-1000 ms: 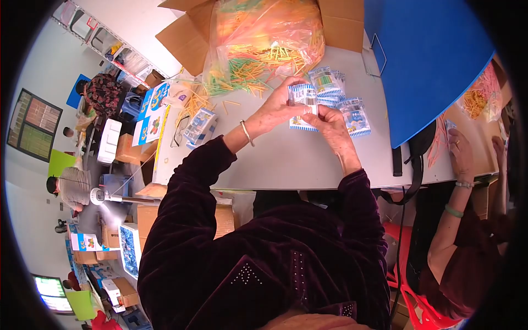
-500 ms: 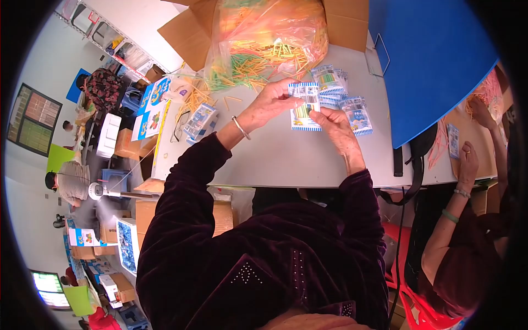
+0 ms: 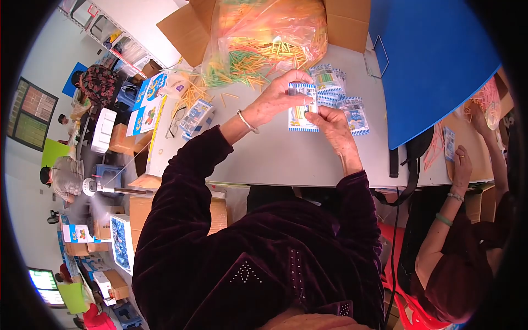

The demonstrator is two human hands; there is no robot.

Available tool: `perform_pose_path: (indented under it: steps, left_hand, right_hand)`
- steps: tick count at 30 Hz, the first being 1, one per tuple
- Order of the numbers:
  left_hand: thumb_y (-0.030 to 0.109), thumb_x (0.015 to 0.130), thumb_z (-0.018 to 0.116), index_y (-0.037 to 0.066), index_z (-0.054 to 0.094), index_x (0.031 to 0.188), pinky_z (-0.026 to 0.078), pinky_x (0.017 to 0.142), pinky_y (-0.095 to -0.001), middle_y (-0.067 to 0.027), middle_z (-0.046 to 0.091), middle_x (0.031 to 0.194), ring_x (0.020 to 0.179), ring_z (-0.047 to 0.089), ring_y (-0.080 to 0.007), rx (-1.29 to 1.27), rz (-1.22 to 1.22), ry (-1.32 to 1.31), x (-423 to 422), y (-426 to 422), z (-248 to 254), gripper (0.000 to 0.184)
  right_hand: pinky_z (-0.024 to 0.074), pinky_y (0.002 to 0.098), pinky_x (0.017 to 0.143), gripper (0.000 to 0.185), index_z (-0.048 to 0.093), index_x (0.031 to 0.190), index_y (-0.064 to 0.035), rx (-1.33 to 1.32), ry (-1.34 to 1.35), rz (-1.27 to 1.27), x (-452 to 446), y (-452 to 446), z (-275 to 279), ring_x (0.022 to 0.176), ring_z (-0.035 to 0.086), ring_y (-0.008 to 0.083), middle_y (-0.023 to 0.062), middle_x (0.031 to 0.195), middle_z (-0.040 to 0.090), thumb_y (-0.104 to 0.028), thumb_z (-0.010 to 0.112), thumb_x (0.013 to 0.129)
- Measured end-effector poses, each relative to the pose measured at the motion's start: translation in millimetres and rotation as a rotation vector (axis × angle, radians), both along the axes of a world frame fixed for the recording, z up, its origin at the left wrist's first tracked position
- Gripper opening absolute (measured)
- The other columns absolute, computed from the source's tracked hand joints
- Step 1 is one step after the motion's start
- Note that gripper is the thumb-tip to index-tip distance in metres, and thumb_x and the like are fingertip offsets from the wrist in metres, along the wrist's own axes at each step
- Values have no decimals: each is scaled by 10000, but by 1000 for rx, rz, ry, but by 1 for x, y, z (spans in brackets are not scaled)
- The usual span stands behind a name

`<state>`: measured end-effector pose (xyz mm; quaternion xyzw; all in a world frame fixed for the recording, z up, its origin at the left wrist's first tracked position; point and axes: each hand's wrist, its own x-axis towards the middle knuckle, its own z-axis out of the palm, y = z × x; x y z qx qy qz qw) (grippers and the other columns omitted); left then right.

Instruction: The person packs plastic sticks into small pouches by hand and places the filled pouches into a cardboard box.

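Note:
Between my two hands, over the white table (image 3: pixel 264 159), is a small blue-and-white packet (image 3: pixel 300 120) with coloured sticks showing through its clear part. My left hand (image 3: pixel 276 101) grips its upper left side, thumb across the front. The fingers of my right hand (image 3: pixel 333 128) pinch its right side lower down. Just behind and right of my right hand lie more such packets (image 3: pixel 325 80), one of them (image 3: pixel 355 116) nearest to it. Other packets (image 3: pixel 196 117) are stacked to the left, beside a pair of glasses (image 3: pixel 175 122).
Behind my hands a clear bag of coloured sticks (image 3: pixel 269 38) sits in an open cardboard box (image 3: pixel 347 23), with loose sticks (image 3: pixel 192 91) at its left. A blue panel (image 3: pixel 429 66) stands at the right; beyond it a co-worker's hand (image 3: pixel 462 165) is near another packet (image 3: pixel 450 144).
Since the first frame the held packet's clear part with sticks has come into view, and my left fingers have shifted on it. The co-worker's hands at the right have moved.

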<state>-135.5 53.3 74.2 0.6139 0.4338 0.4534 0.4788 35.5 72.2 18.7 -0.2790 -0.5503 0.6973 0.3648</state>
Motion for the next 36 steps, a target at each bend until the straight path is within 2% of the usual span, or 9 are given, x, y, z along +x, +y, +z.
perform_pose_path:
  steps: [6,16,18,21,25,27,32,34,36]
  left_hand:
    - [-2,776,600,50,493,1054,441,857,-268,-33,410,1090,1001,507,-136,4,-23,140,-3,5,-5,302]
    - [21,794,585,39,467,1121,450,811,-256,-33,447,1060,965,524,-132,-42,-34,-15,-3,-3,7,348]
    - [54,816,591,20,448,1180,447,816,-252,-41,483,1074,967,529,-135,-52,-71,29,-7,-3,11,393]
    - [75,825,601,-4,430,1214,445,818,-250,-52,514,1077,978,531,-139,-43,-39,202,-15,-1,2,432]
    - [81,824,606,-8,436,1215,442,817,-251,-64,516,1109,979,537,-149,-32,11,214,-13,-4,4,435]
    - [83,824,608,-15,445,1208,440,812,-249,-72,529,1080,966,537,-140,-96,4,192,-7,-7,11,428]
    - [89,809,620,-21,430,1216,446,787,-243,-83,547,1058,936,544,-119,11,-66,233,-9,12,5,462]
    - [77,792,623,-8,450,1196,446,785,-245,-75,576,1031,919,551,-119,-155,91,89,-9,20,22,448]
    - [62,780,619,-4,481,1157,451,784,-251,-73,602,1008,902,560,-120,-50,72,3,-21,54,3,407]
  right_hand:
    - [432,200,593,141,661,914,10,-37,-8,59,4,0,1,652,533,45,10,773,640,-101,625,834]
    - [429,194,562,178,665,934,17,-92,49,15,8,-1,7,640,534,47,22,761,641,-131,620,846]
    - [429,193,563,190,665,929,15,-35,-70,24,12,4,2,637,530,40,18,760,639,-152,622,849]
    - [423,190,556,195,662,930,14,-23,0,14,10,1,3,624,524,35,14,754,637,-160,622,851]
    - [414,188,550,193,661,939,10,-68,36,31,8,2,2,608,515,34,5,750,637,-157,618,854]
    - [414,194,581,189,658,949,6,-43,28,30,8,6,-3,645,510,34,-3,765,632,-152,611,857]
    - [406,201,658,207,647,991,-4,44,-22,2,11,12,-8,735,501,41,-13,814,610,-158,611,857]
    - [398,200,652,248,641,1008,-8,249,-135,-217,21,30,-17,720,492,45,-18,811,604,-196,627,847]
    - [414,231,645,250,640,969,-2,249,-146,-361,29,46,-7,699,498,68,13,774,608,-219,608,848]
